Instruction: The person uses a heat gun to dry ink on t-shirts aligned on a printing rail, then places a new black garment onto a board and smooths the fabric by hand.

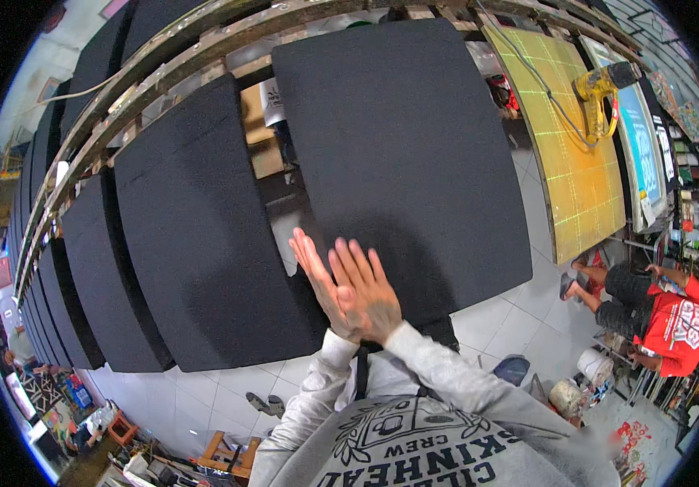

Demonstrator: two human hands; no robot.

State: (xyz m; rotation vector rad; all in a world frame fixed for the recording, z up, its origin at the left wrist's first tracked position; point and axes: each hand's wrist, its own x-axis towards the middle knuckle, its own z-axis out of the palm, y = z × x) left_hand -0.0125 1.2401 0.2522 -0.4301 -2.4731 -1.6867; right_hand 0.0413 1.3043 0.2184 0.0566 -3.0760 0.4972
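My left hand (pixel 318 277) and my right hand (pixel 367 294) are pressed together at the palms and heels. Their fingers are stretched out and slightly apart, pointing forward. Neither hand holds anything that I can see. Both are over the near edge of a large black, cloth-like panel (pixel 406 138), close to its left corner. A second black panel (pixel 187 187) lies to the left, with a gap between the two. Grey sleeves cover my forearms.
More black panels (pixel 90 235) line the left along a wooden rail (pixel 179 53). At right, a yellow-and-black power tool (pixel 599 85) rests on a yellow gridded board (pixel 564 162). A person in a red shirt (pixel 678 333) sits at right, near white buckets (pixel 594 367). Sandals (pixel 264 404) lie on the tiles.
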